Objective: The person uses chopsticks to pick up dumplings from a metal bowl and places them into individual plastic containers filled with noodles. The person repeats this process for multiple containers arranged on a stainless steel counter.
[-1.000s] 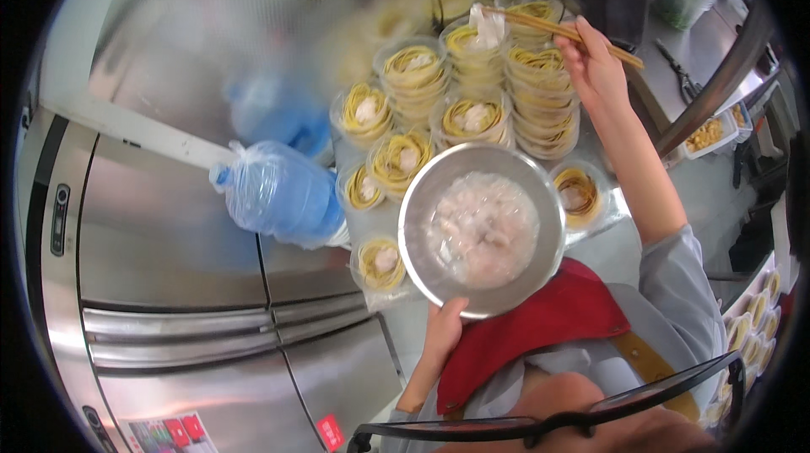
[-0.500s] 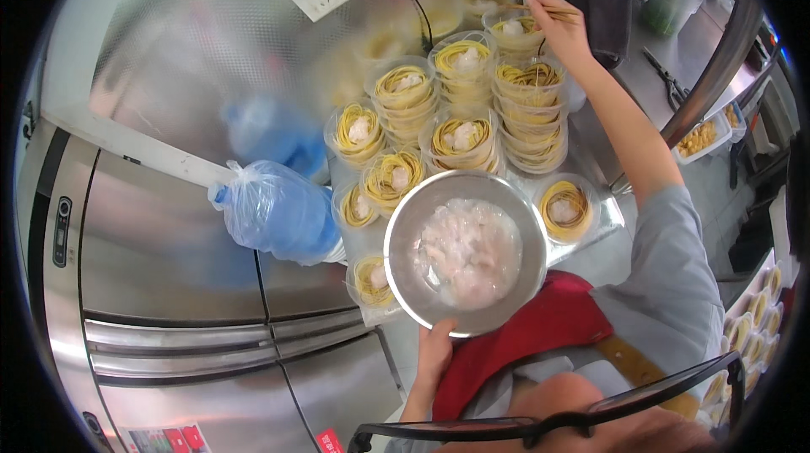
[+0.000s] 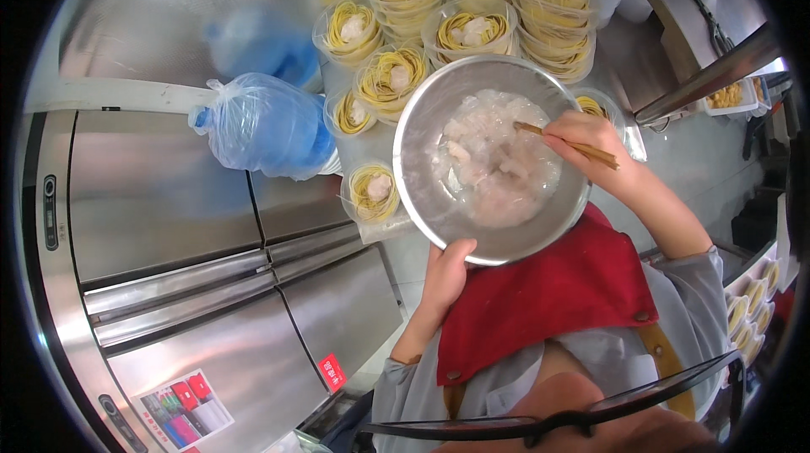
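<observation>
A wide steel bowl (image 3: 413, 191) holds a wet heap of pale, whitish-pink raw meat or seafood pieces (image 3: 498, 158); I cannot tell which. My left hand (image 3: 449, 272) grips the bowl's near rim, thumb on top, the other fingers hidden beneath. Over the bowl's right side, my right hand (image 3: 591, 148) is closed on wooden chopsticks (image 3: 591, 152), whose tips reach into the pale pieces. Beyond the bowl stand stacks of clear round tubs (image 3: 557, 18) with yellow noodles. Pale lumps top several of them, including a single noodle tub (image 3: 371, 193) left of the bowl.
Left of the tubs sits a blue water bottle (image 3: 274, 128) wrapped in clear plastic. A steel fridge (image 3: 169, 200) fills the left side. At right are a metal post (image 3: 709, 73), scissors (image 3: 711, 18) on a counter and more noodle tubs (image 3: 751, 305).
My right hand has come down from a far tub to the bowl, bringing the chopsticks into the pale pieces. The view has shifted. My left hand still holds the rim.
</observation>
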